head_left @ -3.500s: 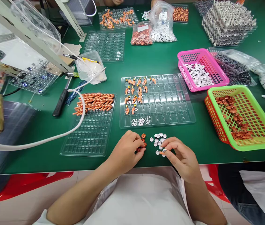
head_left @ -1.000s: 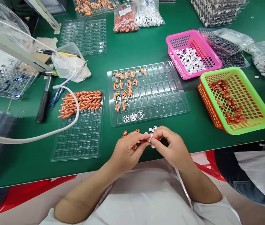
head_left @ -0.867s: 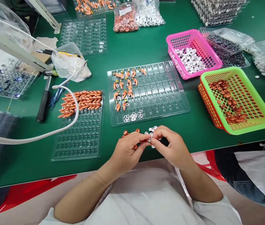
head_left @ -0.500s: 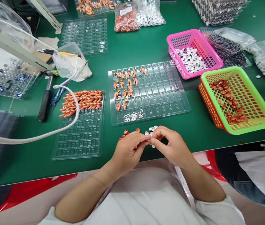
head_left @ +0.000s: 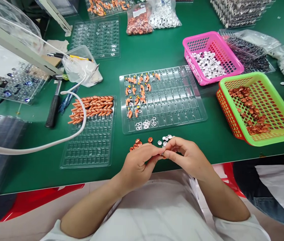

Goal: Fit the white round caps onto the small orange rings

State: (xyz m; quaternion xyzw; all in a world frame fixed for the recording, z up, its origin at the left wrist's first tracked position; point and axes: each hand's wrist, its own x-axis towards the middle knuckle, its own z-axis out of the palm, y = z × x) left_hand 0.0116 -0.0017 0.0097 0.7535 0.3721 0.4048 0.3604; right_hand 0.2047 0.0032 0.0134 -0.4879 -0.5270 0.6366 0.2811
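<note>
My left hand [head_left: 139, 164] and my right hand [head_left: 188, 155] meet fingertip to fingertip near the table's front edge, both pinched on a small part mostly hidden by the fingers. Just behind my left hand lie several round copper-coloured pieces [head_left: 137, 144]. Small white discs [head_left: 167, 138] are scattered behind my right fingertips. Beyond them a clear tray [head_left: 179, 112] holds orange curved parts [head_left: 142, 88] at its left and white rings [head_left: 146, 124] along its near edge.
A green basket [head_left: 282, 100] and a pink basket [head_left: 213, 35] stand at the right. At the left are a tray of copper-coloured parts [head_left: 88, 147], a hammer [head_left: 53, 112] and a looping white hose [head_left: 78, 133]. A person's leg [head_left: 252, 187] shows at lower right.
The table and its objects appear shifted slightly to the right in the view. My hands stay together at the small part, their fingertips slightly lower in view.
</note>
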